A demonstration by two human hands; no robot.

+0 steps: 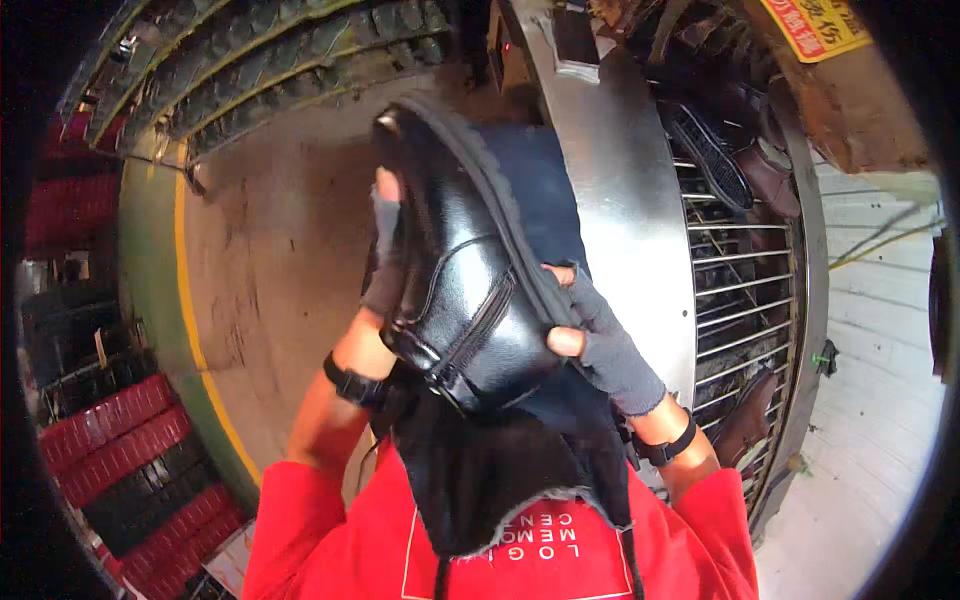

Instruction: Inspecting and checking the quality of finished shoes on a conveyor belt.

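Note:
A shiny black leather boot (465,280) with a zip on its side and a thick dark sole is held up in front of my chest, tilted, its toe pointing up and away. My left hand (385,245), in a grey fingerless glove, grips the boot's upper along the left side; some of its fingers are hidden behind the boot. On the other side my right hand (600,345), gloved the same way, clasps the heel end, thumb on the leather and a fingertip by the sole edge. A black apron (490,470) hangs below the boot.
Beside me on the right runs a metal counter (635,200), then a barred rack (740,300) holding a dark shoe (710,155) and a brown shoe (750,410). Shelves of dark shoe-shaped pieces (270,60) stand far left. Red and black racks (120,440) line the near left.

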